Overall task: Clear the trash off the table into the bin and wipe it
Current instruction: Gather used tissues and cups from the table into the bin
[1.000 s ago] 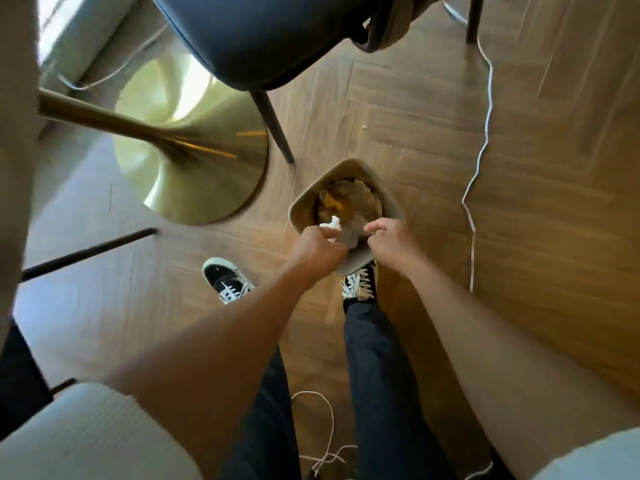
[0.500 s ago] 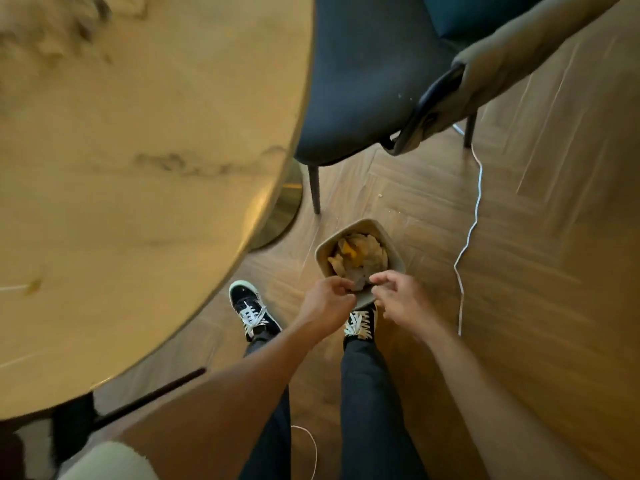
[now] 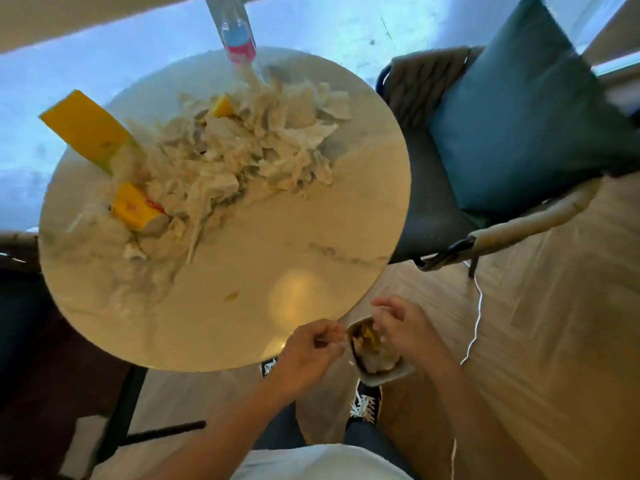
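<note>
Both hands above the bin at the lower centre of the frame

The left hand [image 3: 311, 355] has its fingers curled; whether it pinches anything is too blurred to tell. The right hand [image 3: 403, 327] hangs with loose, spread fingers over the bin [image 3: 388, 377], which holds trash. On the round table [image 3: 242, 306], crumpled paper [image 3: 249, 157], yellow cartons [image 3: 135, 206] and a bottle [image 3: 239, 39] fill the upper left.

The round desk [image 3: 277, 258] looks like polished pale marble, smooth and glossy, with faint grey veins. On it lies crumpled, matt tissue paper [image 3: 242, 150] among yellow cardboard cartons [image 3: 85, 128] and a clear plastic bottle [image 3: 237, 39]. Beside the desk, the floor [image 3: 536, 341] is satin wood, and a chair [image 3: 433, 188] carries a matt teal cloth cushion [image 3: 519, 126].
</note>
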`<act>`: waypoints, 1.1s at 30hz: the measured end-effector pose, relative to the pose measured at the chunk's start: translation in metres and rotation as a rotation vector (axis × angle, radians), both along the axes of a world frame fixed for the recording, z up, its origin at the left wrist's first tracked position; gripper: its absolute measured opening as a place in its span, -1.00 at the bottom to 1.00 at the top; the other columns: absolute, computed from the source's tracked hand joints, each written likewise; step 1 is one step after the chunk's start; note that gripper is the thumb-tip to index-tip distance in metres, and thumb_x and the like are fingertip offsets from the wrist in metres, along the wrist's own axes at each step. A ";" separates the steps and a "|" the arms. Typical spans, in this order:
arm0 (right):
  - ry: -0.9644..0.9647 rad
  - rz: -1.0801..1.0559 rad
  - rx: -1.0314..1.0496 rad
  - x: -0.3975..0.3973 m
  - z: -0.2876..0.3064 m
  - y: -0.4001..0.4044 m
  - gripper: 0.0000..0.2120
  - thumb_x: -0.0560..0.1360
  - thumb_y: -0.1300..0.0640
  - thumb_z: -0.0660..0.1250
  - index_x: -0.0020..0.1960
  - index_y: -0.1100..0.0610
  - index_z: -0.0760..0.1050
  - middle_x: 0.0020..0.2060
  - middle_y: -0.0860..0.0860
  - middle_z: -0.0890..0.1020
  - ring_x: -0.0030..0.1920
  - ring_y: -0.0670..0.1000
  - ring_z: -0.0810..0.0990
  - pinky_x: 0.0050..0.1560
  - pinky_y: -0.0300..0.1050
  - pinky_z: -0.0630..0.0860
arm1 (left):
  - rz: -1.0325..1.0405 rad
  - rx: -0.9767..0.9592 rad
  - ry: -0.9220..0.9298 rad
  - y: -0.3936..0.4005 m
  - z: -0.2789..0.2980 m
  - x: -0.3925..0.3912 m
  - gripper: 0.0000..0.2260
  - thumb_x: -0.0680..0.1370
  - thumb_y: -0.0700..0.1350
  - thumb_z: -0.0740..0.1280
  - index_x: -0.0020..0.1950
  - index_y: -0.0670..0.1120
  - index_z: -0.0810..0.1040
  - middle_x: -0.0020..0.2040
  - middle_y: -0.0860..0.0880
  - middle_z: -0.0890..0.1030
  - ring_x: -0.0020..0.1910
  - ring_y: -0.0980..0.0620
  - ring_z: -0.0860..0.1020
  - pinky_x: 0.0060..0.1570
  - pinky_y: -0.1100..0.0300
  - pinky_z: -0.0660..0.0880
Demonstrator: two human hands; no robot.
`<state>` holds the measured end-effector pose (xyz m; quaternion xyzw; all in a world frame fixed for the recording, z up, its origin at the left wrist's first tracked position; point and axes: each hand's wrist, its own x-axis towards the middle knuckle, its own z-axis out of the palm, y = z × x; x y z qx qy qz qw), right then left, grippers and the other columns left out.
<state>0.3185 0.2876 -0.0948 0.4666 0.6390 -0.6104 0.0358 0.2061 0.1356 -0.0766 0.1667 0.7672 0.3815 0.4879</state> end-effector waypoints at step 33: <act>0.414 -0.412 -0.444 -0.267 0.059 -0.034 -0.83 0.47 0.30 0.39 0.07 0.28 0.59 -0.20 0.13 0.65 -0.26 0.00 0.60 -0.28 -0.22 0.52 | 0.127 0.423 -0.071 0.016 0.046 -0.264 -0.66 0.54 -0.15 0.37 0.32 -0.01 0.52 0.20 0.07 0.59 0.12 0.20 0.59 0.10 0.25 0.55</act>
